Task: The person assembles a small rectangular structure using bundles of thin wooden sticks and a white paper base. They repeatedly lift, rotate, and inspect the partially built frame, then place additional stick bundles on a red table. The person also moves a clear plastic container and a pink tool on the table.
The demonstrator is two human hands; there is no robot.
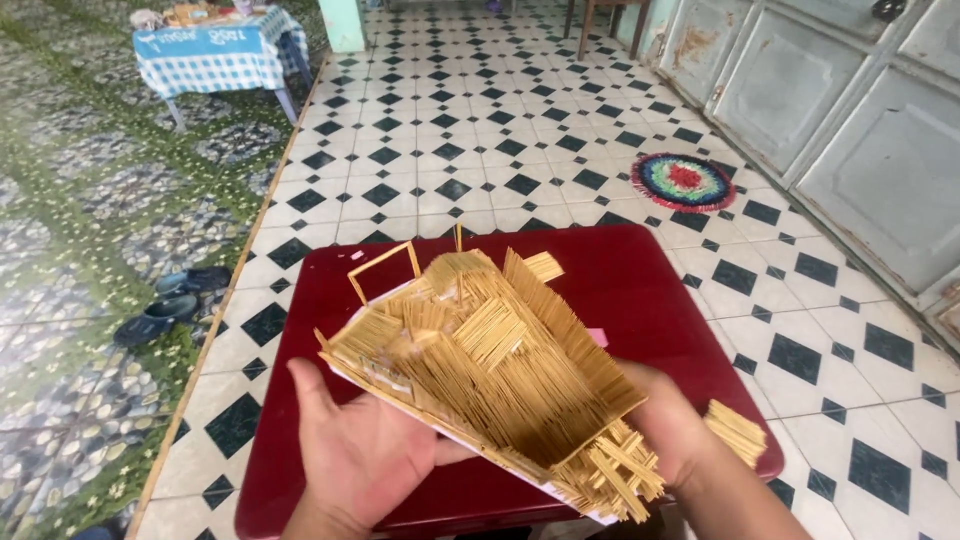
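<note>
Hands, 2: left hand (365, 455) cupped under 1 tilted matchstick model house (490, 365), right hand (668, 420) gripping its far side, above red tabletop (640, 290); 1 loose matchstick bundle (735, 432) near right edge.

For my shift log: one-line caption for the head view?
Both hands, left hand and right hand, hold a matchstick model house above a dark red table.
</note>
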